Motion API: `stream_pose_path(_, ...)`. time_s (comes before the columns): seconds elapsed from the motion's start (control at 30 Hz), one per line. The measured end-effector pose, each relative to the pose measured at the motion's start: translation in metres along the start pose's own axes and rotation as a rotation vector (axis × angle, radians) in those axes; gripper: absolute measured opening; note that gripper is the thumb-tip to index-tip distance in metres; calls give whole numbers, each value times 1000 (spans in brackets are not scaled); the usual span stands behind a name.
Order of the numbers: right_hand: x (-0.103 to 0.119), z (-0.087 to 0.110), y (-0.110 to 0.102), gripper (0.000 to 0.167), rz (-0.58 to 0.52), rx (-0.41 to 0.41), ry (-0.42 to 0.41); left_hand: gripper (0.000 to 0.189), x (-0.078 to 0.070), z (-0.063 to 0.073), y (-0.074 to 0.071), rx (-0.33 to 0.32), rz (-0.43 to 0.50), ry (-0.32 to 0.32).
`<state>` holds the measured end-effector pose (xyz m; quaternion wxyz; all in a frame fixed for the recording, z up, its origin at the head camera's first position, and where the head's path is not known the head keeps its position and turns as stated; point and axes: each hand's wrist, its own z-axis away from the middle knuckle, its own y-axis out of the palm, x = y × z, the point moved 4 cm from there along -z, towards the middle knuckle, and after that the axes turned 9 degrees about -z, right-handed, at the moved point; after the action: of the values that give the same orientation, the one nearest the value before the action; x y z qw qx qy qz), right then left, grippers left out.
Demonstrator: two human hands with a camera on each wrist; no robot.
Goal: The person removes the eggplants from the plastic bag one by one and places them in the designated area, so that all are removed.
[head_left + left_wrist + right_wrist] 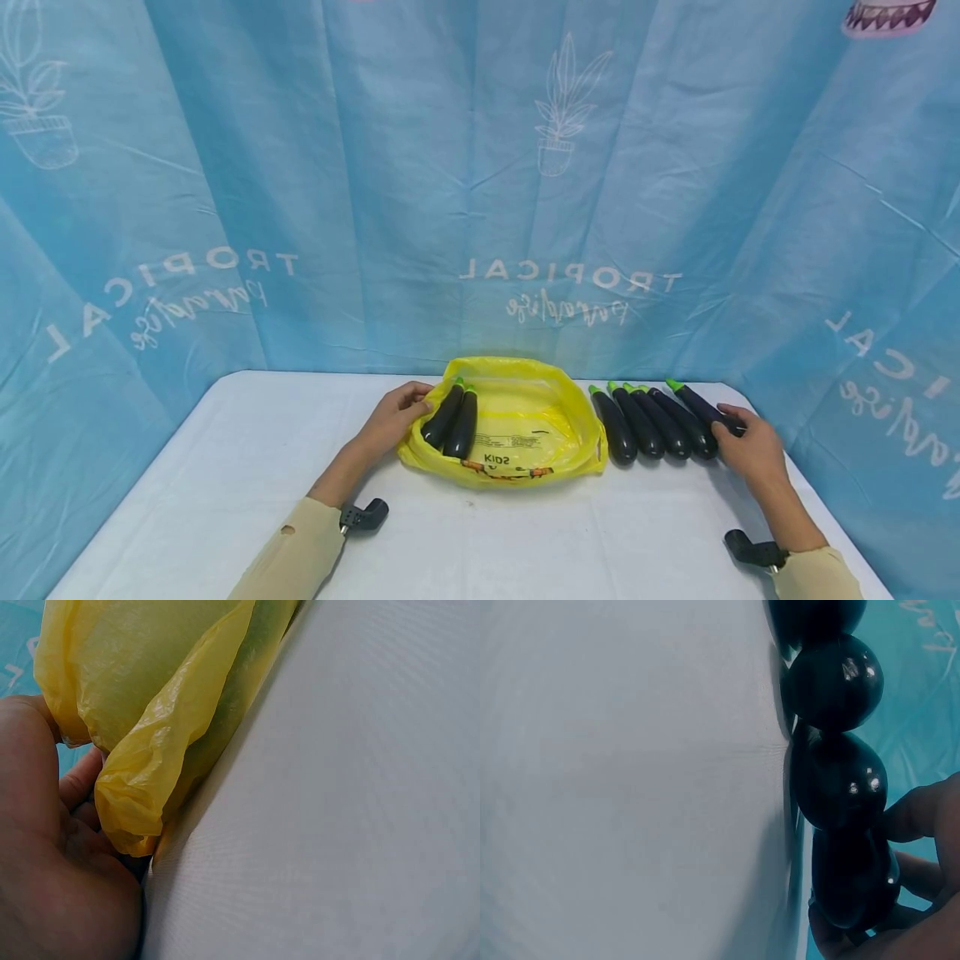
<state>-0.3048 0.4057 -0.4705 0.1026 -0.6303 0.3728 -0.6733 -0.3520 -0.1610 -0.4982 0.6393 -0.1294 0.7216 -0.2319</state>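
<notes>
A yellow plastic bag [573, 408] lies with its mouth wide on the table. Two dark eggplants [462, 427] with green stems rest inside its left part. My left hand [392, 419] holds the bag's left rim; in the left wrist view the crumpled bag edge [142, 780] sits between thumb and fingers. At the far right, my right hand [753, 450] grips the blunt end of the rightmost eggplant [696, 402], which lies slanted. The right wrist view shows thumb and fingers around that eggplant [853, 877]. Several more eggplants [615, 427] lie side by side between bag and hand.
A white cloth covers the table [525, 542]. Blue curtains [420, 208] with printed plants and lettering stand behind and on both sides. The eggplant row lies close to the bag's right side.
</notes>
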Motion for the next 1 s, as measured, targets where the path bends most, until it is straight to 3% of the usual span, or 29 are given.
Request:
stream_pose_path(0.57, -6, -2, 2, 56, 46, 50, 43, 34, -1, 0, 1, 1, -22, 2)
stream_pose_path(1.0, 19, 8, 0, 54, 87, 11, -134, 34, -1, 0, 1, 0, -27, 17)
